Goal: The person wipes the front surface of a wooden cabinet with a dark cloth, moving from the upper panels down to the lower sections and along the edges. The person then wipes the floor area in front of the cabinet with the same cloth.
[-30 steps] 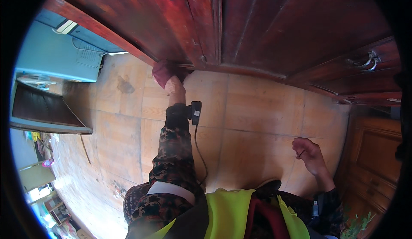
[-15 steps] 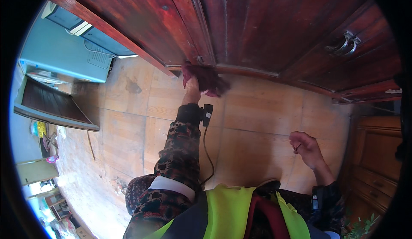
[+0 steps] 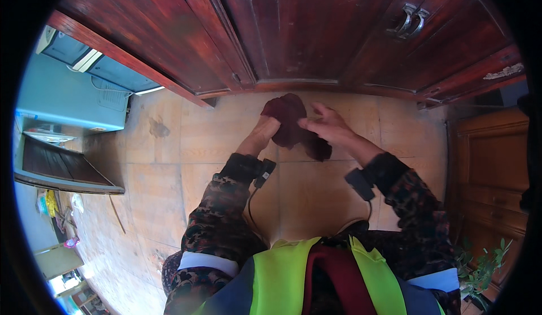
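A dark maroon cloth (image 3: 289, 114) hangs bunched in front of me, just out from the bottom edge of the red-brown wooden cabinet (image 3: 293, 44). My left hand (image 3: 265, 131) is closed on its left side, with the fingers mostly hidden in the folds. My right hand (image 3: 330, 127) is at the cloth's right edge, fingers apart and thumb raised. Its fingertips come close to the fabric; whether they touch it I cannot tell. A darker lower end of the cloth hangs below the right hand.
The cabinet's metal handles (image 3: 407, 21) are at the upper right. A brown wooden cupboard (image 3: 485, 162) stands at the right, with a leafy plant (image 3: 485, 264) near it. On the left are a light-blue appliance (image 3: 73, 94) and a dark panel (image 3: 62, 162). Tan tiles (image 3: 214, 123) cover the floor.
My left hand has brought the cloth away from the cabinet's bottom edge, to the right. My right hand has moved from the lower right up to the cloth. The view has shifted right.
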Action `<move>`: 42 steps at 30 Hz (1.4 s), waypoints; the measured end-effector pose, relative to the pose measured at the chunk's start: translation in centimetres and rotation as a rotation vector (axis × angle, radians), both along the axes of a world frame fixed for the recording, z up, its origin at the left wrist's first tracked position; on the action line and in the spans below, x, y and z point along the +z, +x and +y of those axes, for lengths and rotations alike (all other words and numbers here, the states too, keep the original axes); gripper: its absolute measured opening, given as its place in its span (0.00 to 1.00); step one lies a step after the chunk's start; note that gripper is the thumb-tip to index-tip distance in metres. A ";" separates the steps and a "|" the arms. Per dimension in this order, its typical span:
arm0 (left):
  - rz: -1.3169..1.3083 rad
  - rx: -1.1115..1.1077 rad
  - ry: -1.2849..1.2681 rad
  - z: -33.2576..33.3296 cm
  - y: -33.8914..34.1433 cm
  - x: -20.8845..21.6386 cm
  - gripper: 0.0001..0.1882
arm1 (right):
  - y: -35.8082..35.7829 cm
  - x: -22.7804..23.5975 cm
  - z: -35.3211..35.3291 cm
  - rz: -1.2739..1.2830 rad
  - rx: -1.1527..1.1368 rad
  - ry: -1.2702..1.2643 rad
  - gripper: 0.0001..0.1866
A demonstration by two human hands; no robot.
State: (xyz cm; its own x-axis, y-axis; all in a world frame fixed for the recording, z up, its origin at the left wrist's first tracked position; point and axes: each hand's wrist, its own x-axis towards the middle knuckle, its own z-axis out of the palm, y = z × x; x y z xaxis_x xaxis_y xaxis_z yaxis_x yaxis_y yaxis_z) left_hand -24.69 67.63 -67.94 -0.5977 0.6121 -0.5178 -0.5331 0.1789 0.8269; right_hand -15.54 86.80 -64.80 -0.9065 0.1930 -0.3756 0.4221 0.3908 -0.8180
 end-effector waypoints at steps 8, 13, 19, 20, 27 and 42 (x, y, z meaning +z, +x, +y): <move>-0.145 0.412 0.060 -2.9 -0.3 0.3 0.22 | -6.7 -3.6 -7.9 0.243 -0.335 -0.354 0.13; -0.029 0.588 0.005 -4.9 -4.2 -0.5 0.32 | -11.7 -3.6 -11.7 0.204 -0.522 -0.457 0.10; 0.132 0.553 -0.187 -2.7 -5.6 0.9 0.28 | -12.4 -4.8 -12.1 0.158 -0.670 -0.356 0.17; 0.151 0.562 -0.178 -2.4 -5.5 0.8 0.28 | -12.4 -5.0 -11.8 0.166 -0.674 -0.351 0.17; 0.241 0.534 -0.065 3.0 -4.1 -1.5 0.23 | -10.0 -4.8 -6.4 0.262 -0.801 -0.419 0.15; 0.051 0.558 -0.021 5.9 -2.2 -4.8 0.18 | -7.7 -5.4 -2.2 0.249 -1.099 -0.698 0.14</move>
